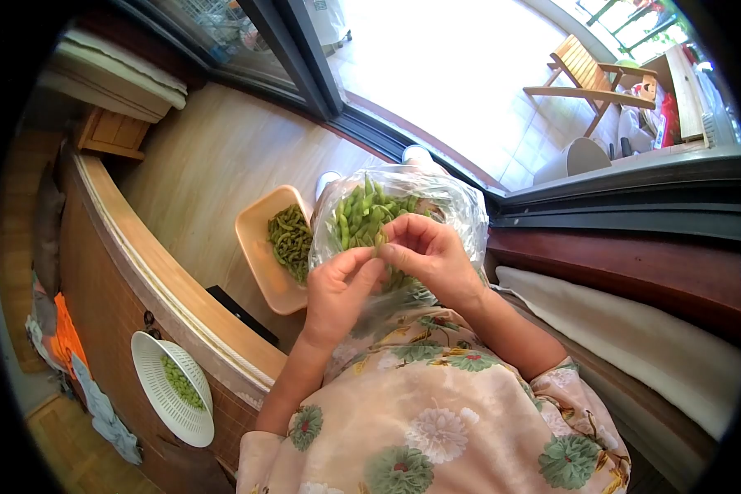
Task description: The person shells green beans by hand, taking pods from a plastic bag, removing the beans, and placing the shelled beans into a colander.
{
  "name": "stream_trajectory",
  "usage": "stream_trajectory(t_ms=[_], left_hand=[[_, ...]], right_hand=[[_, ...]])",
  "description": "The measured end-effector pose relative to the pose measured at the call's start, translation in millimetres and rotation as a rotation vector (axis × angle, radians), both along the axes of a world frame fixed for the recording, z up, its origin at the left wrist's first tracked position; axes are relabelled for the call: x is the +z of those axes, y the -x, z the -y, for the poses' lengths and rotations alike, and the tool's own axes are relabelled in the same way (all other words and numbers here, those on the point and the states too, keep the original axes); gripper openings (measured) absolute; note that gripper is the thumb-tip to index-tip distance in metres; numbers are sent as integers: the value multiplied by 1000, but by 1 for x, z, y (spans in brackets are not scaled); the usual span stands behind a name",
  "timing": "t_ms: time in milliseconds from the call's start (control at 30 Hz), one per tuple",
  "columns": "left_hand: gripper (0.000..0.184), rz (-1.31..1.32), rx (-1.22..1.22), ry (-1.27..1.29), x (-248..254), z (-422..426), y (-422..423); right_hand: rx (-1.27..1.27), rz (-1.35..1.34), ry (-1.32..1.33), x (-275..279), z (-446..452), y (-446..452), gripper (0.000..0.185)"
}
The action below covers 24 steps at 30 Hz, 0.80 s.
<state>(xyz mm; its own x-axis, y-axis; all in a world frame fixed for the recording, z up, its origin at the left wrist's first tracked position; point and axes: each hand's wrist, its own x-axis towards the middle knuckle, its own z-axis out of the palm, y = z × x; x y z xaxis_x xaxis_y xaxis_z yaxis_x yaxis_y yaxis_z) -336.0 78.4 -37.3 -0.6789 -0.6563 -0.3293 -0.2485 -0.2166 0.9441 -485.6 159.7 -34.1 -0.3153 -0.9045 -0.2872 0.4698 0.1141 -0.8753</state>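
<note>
My left hand [340, 290] and my right hand [433, 258] meet over a clear plastic bag [461, 202] in my lap. Both are closed, their fingertips pinching a green soybean pod [379, 240] of which only a little shows. Inside the bag, just beyond my fingers, lies a heap of plump green soybean pods [361, 212]. To the left of the bag, a tan plastic basin [253, 221] holds darker, flattened pods [289, 240]. A white colander [150, 380] with shelled green beans [181, 384] in it rests on the seat at the lower left.
A long wooden seat with a woven mat [107, 272] curves along my left. Orange cloth [64, 329] and blue cloth [103, 403] lie at its far side. Ahead are a dark sliding-door frame [305, 62] and a wooden folding chair [584, 70] outside. A cushioned bench [626, 321] is on my right.
</note>
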Motion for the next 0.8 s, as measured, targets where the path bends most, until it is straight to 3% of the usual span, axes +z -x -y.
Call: stream_trajectory(t_ms=[367,800], left_hand=[[18,26,28,230,-5,-3,0],[19,56,10,294,4,1,2]], right_hand=[[94,-93,-67,-3,-1,4,8],[107,-158,-95,-1,1,5,6]])
